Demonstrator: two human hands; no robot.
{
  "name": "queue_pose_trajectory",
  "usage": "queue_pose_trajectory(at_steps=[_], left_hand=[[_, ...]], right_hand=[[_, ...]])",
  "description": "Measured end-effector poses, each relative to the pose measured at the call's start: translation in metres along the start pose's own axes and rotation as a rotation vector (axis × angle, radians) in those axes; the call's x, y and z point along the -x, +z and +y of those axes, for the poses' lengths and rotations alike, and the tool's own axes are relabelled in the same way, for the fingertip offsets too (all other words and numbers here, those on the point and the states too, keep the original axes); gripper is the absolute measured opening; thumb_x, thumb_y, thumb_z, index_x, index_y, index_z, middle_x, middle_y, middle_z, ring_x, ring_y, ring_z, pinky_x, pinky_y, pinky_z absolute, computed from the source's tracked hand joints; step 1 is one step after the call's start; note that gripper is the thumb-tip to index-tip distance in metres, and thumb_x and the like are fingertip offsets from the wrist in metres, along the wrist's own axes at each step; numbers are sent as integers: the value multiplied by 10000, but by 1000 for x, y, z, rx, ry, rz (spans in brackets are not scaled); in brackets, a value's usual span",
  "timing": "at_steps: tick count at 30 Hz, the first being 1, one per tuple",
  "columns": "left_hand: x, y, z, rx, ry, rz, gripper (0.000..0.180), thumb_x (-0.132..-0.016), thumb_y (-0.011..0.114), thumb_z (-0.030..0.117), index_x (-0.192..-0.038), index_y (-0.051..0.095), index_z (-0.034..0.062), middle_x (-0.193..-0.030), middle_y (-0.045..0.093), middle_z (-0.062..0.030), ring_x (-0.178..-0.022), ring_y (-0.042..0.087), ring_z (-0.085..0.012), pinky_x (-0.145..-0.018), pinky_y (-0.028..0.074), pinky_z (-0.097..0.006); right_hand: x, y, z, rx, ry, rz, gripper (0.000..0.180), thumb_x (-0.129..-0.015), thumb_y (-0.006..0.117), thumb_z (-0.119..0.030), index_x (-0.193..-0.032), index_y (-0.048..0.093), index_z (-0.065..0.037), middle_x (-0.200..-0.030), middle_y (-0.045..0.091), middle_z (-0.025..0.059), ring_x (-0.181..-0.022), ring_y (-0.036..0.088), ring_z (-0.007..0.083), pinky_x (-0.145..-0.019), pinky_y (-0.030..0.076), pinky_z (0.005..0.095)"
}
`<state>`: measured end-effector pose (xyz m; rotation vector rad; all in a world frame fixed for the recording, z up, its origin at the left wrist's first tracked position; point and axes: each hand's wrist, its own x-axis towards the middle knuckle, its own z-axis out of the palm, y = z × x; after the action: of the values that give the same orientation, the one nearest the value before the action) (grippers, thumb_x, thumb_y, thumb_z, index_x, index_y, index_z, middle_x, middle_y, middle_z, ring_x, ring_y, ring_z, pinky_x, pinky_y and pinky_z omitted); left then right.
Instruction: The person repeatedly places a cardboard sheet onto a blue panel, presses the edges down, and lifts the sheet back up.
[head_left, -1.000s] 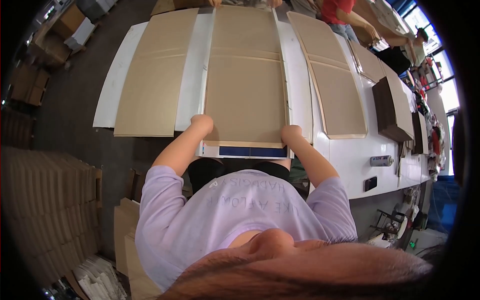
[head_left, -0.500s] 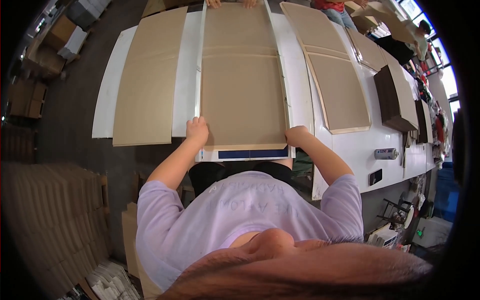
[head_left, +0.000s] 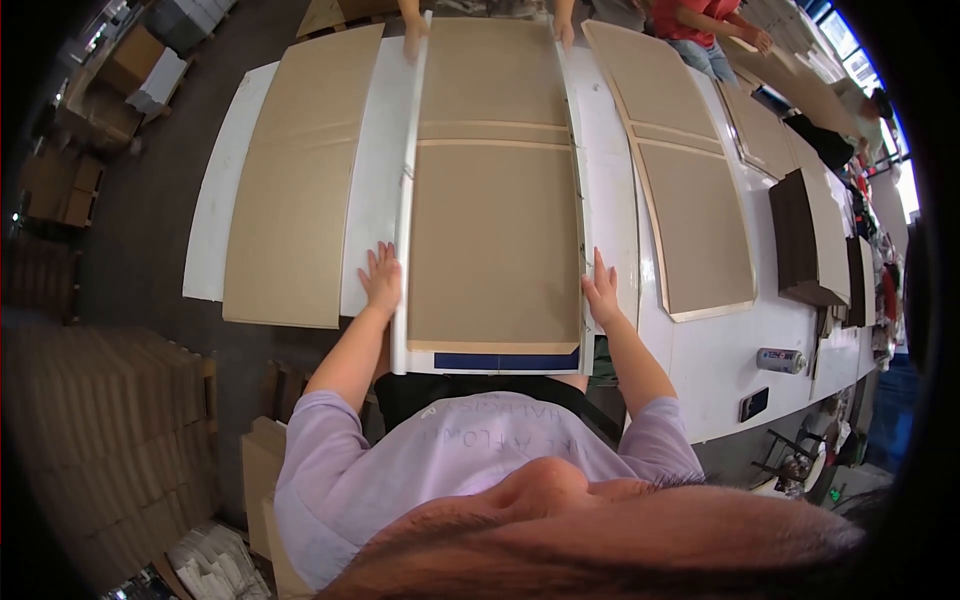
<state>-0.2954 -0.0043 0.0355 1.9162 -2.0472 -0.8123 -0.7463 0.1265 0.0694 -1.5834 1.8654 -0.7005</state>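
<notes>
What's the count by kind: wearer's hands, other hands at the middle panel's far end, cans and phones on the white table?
Wearer's left hand and right hand: 2
Far-end hands: 2
Can: 1
Phone: 1
Total: 6

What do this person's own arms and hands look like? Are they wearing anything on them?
Both the left hand and right hand are ungloved. The forearms are uncovered, with no watch or bracelet visible. Loose, short lilac sleeves cover the upper arms, part of a lilac shirt with dark lettering. Rings would be too small to tell.
</notes>
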Motion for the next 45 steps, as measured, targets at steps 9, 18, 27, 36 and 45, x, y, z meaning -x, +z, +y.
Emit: queue_pose_trajectory(at_steps=[9,18,27,36,45], left_hand=[[15,-6,70,-281,-4,109,604,-964,400,374,-1504,200,192,-1531,252,-149,-1420,189,-369,-1081,118,-661],[-2,3,14,253,7,151,580,-979,395,330,-1498,214,145,-1510,281,-177,-1406,254,-327,-1114,195,-537],[35,-33,50,237,376,502,510,-976,393,221,-1428,318,-4,-1428,397,-217,-1344,335,-391,-1120,251,-459],[115,-64,55,101,664,380,518,-949,464,265,-1388,378,3,-1427,385,-226,-1317,360,-410,-1081,301,-468],[153,-95,32,-75,572,205,878,-677,792,271,-1420,353,108,-1481,317,-174,-1335,341,-375,-1076,302,-471]], right_hand=[[-9,13,-12,-51,7,66,651,-976,390,-321,-1500,131,-34,-1545,211,176,-1442,182,265,-1149,-2,488],[-12,49,-49,416,99,166,737,-921,480,-435,-1503,182,-95,-1560,198,117,-1450,146,284,-1141,111,544],[4,25,-94,533,134,124,726,-906,475,-498,-1494,237,-145,-1561,203,94,-1452,143,268,-1133,130,566],[81,65,-105,500,-750,-153,439,-793,656,-428,-1170,586,-215,-1154,556,14,-1057,512,222,-908,384,409],[70,69,-117,506,-822,-10,104,-788,604,-212,-881,596,-167,-914,564,-12,-896,554,166,-794,403,334]])
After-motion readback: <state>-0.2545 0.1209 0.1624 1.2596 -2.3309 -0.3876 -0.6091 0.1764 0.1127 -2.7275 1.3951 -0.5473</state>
